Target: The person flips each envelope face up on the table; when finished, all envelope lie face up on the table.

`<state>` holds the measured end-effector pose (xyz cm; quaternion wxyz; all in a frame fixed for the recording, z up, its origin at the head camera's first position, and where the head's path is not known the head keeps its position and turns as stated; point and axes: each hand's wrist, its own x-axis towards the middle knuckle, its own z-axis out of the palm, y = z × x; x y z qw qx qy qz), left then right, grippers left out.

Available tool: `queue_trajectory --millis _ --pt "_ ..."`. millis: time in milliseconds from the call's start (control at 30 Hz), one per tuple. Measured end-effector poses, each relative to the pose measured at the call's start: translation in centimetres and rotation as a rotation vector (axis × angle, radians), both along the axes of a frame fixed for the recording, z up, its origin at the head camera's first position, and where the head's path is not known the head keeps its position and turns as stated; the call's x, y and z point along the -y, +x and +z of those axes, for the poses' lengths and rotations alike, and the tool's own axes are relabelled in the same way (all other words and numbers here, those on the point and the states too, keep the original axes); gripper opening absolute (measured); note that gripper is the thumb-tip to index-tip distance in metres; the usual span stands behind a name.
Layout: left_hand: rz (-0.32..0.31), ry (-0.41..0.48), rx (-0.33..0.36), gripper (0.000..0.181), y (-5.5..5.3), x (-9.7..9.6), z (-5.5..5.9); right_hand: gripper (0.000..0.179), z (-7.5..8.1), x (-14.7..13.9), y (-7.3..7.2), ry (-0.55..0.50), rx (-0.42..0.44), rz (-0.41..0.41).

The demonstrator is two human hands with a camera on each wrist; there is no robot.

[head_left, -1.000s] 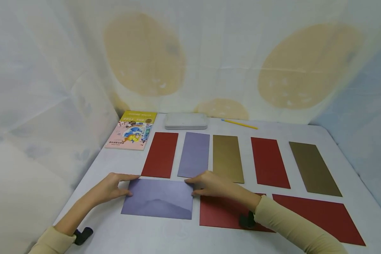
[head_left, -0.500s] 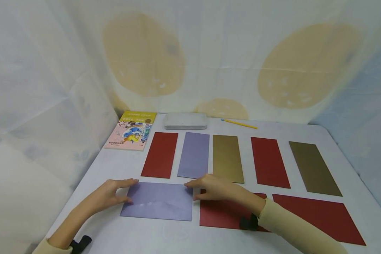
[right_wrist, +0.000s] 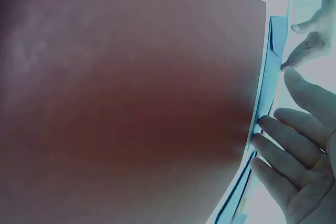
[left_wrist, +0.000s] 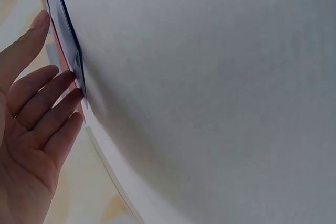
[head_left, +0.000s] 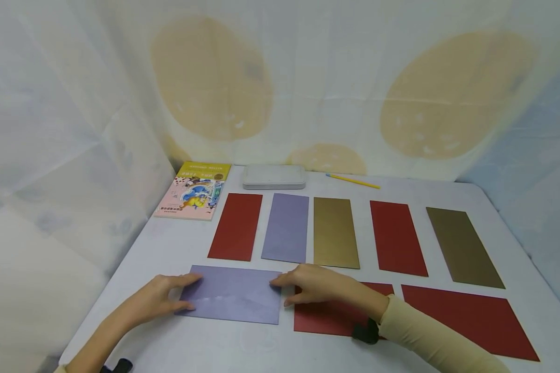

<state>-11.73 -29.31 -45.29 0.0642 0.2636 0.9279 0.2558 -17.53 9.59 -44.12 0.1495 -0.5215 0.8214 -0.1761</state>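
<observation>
A purple envelope (head_left: 233,294) lies lengthwise at the front left of the table. My left hand (head_left: 151,299) touches its left end, fingers reaching onto the upper corner and the thumb near the lower one. At the right end, my right hand (head_left: 315,286) rests its fingertips on the upper corner, and its thumb sits just off the edge. Both hands have extended fingers in the wrist views, where the envelope (left_wrist: 64,27) appears nearly edge-on. Beneath my right forearm is a red envelope (head_left: 324,317), partly covered; it fills much of the right wrist view.
Behind stands a row of flat envelopes: red (head_left: 235,227), purple (head_left: 285,227), gold (head_left: 334,232), red (head_left: 398,238) and dark gold (head_left: 465,247). Another red one (head_left: 469,321) lies front right. A book (head_left: 193,190), a pale case (head_left: 274,177) and a yellow pencil (head_left: 353,181) are at the back.
The purple envelope has shifted slightly toward the person and a little left, with both hands moving along at its ends. Everything else lies as before.
</observation>
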Motion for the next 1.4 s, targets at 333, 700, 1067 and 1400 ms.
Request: queue_trajectory --millis 333,700,1067,1400 --pt "-0.013 0.010 -0.032 0.064 -0.2 0.1 -0.1 0.049 0.0 -0.1 0.1 -0.018 0.048 -0.014" --pt "-0.099 0.080 -0.105 0.070 -0.7 -2.5 -0.2 0.053 0.3 -2.4 0.3 -0.075 0.057 -0.022" --pt "-0.285 0.155 -0.169 0.072 -2.1 -7.2 0.7 0.057 1.3 -6.3 2.2 -0.144 0.003 -0.126" --pt "-0.375 0.151 -0.142 0.074 -2.4 -11.6 0.7 0.063 1.3 -9.8 3.7 -0.161 0.059 -0.270"
